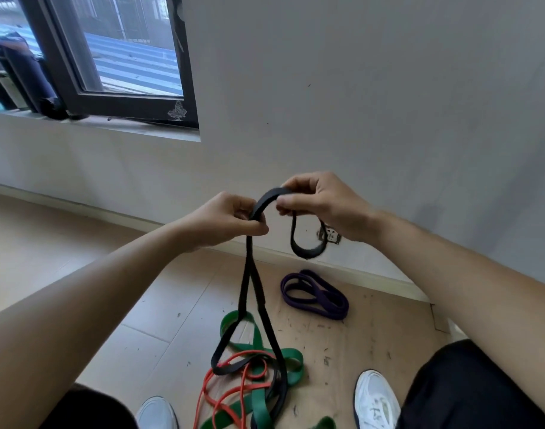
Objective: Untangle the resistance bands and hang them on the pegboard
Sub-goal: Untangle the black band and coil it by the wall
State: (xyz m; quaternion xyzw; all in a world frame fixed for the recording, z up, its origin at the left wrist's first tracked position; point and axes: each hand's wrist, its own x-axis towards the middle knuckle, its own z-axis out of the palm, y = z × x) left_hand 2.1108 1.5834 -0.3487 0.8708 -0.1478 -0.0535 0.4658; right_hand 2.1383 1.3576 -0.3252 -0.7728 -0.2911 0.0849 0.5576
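Down on the floor [172,305] at the near left, a thin red band [204,385] snakes through the heap; it looks light and limp. Just right of it and raised, the left hand [231,221] has its grip pinched on the black band [268,196] where two strands run together, thumb against curled fingers. From that pinch the black band arches over to the right and also drops in two strands to the floor, where its lower loop lies threaded among the red one and a wide green band [291,363]. Flat rubber like this is soft, stretchy and tacky, I judge, so the strands will drag on each other rather than slide. Taking hold close to a crossing and feeding slack through looks wiser than hauling. Further right, the right hand [324,205] pinches the other end of the arch between thumb and fingertips, with a small loop hanging below it. Low and right, a purple band [327,301] lies apart from the heap, near the far wall. No pegboard is in view
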